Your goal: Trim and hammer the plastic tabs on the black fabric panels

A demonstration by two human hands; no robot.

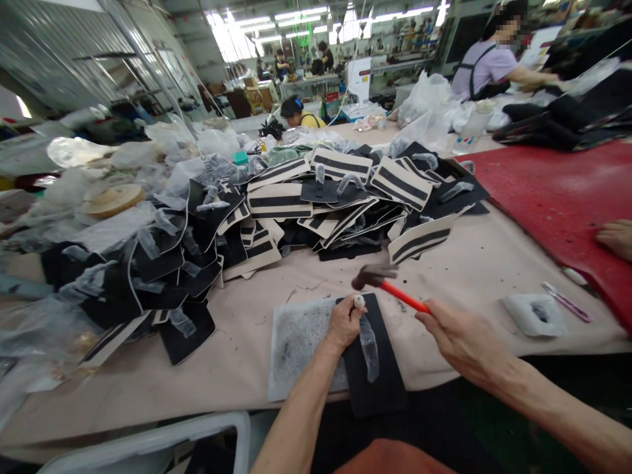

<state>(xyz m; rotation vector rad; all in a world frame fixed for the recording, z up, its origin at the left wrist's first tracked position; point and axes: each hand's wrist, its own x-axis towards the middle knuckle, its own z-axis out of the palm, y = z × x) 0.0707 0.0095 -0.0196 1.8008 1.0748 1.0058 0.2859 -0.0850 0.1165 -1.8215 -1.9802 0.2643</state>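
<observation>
My left hand (345,321) is closed around a short upright tool with a round, pale top (359,301); its lower end is hidden by my fingers. Beneath it lies a black flat panel (380,388) with a plastic-wrapped strap (368,349) on its face. The panel partly covers a worn, speckled pale board (301,342) and reaches past the table's front edge. In my right hand (447,329) is a claw hammer (402,296) with an orange-red handle. The hammer's dark head is slightly blurred and appears just above the pale-topped tool.
Black and cream panels (281,201) form a large heap across the table (237,355). To the right are a small white block (536,315), a pink-handled tool (573,307) and a red sheet (557,197) with another person's hand (617,238). A grey-rimmed bin (162,438) stands at front left.
</observation>
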